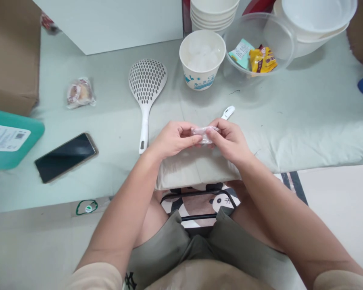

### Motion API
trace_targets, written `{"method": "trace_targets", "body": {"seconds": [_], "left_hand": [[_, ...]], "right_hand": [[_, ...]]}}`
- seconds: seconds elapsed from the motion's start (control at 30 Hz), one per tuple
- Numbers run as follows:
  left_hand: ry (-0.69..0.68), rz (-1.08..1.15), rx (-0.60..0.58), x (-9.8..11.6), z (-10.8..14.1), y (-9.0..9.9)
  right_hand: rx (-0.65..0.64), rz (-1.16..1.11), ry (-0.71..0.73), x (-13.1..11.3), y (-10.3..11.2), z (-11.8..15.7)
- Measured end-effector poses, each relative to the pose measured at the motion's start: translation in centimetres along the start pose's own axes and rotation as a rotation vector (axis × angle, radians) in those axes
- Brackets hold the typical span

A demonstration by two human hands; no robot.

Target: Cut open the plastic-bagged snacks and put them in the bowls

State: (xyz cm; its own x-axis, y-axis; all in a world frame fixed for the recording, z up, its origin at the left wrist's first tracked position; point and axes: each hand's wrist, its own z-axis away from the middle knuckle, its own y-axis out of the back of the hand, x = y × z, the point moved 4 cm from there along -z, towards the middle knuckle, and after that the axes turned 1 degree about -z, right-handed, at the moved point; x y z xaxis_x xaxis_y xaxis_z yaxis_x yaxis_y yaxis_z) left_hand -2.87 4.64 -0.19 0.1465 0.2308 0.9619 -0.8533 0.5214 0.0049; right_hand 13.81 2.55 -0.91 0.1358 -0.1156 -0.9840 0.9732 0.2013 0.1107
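Between my two hands is a small clear plastic packet (204, 134), held near the table's front edge. My left hand (178, 139) pinches its left end, and my right hand (228, 139) grips its right side with thumb and fingers. What lies inside the plastic is too small to tell. A white handle (228, 112) sticks out behind my right hand, its other end hidden. Beyond my hands stands a paper cup (202, 76) filled with whitish translucent pieces. To the left lies a white slotted skimmer (145, 100).
A clear bowl (284, 60) with a yellow and a green packet stands right of the cup, near stacked paper cups (213, 16) and white bowls (319, 20). On the left are a wrapped pastry (80, 93), a phone (66, 157), a green container (15, 139) and a cardboard box (13, 52).
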Motion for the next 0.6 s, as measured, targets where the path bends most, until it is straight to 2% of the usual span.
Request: {"method": "trace_targets", "body": {"seconds": [0.13,0.23,0.33,0.43,0.6], "left_hand": [[-0.002,0.002,0.022,-0.03,0.04,0.16],[0.012,-0.011,-0.001,-0.16,0.04,0.15],[-0.026,-0.039,-0.011,-0.1,-0.05,0.19],[-0.051,-0.05,0.033,-0.06,-0.2,0.35],[-0.068,0.025,0.062,0.07,-0.36,-0.19]], "right_hand": [[0.035,0.132,0.003,0.28,0.13,0.13],[0.067,0.197,0.063,0.21,0.17,0.28],[0.056,0.166,0.097,0.11,-0.05,0.35],[0.048,0.144,0.111,-0.03,-0.23,0.31],[0.066,0.075,0.118,-0.12,0.03,0.29]]}}
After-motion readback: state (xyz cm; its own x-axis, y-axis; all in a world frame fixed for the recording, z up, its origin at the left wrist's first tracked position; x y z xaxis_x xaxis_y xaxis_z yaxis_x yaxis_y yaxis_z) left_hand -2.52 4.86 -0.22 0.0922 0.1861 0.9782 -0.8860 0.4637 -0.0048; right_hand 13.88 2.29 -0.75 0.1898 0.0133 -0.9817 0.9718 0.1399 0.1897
